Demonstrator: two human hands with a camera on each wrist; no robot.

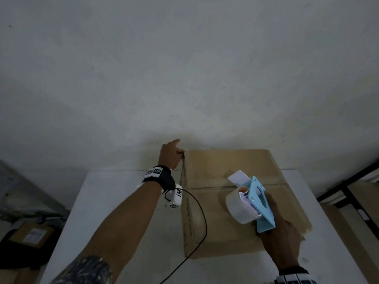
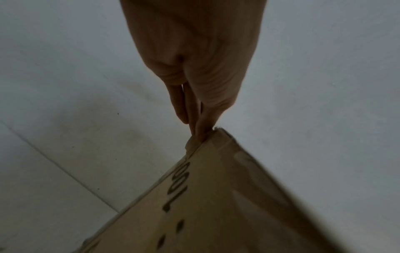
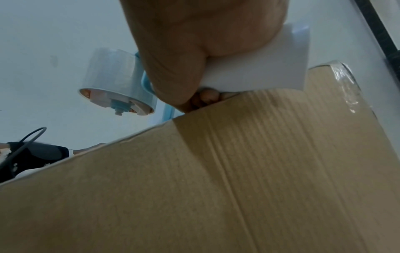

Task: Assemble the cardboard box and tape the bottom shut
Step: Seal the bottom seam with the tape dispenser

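Note:
A brown cardboard box (image 1: 221,238) lies on the white table (image 1: 114,201) with its closed flaps facing up. My left hand (image 1: 171,154) reaches to the box's far left corner. In the left wrist view the straight fingers (image 2: 201,130) of the left hand (image 2: 194,77) touch that corner of the box (image 2: 216,205). My right hand (image 1: 281,234) grips a blue tape dispenser (image 1: 260,201) with a clear roll, held on the top right part of the box. In the right wrist view the right hand (image 3: 194,42) clasps the white handle (image 3: 259,68) beside the tape roll (image 3: 116,82), above the box (image 3: 216,188). Glossy clear tape (image 3: 344,85) wraps one box edge.
A pale wall (image 1: 184,68) rises right behind the table. A black cable (image 1: 202,212) loops from my left wrist across the box's left side. A parcel (image 1: 30,234) sits on the floor at left. A dark frame (image 1: 348,185) stands at right.

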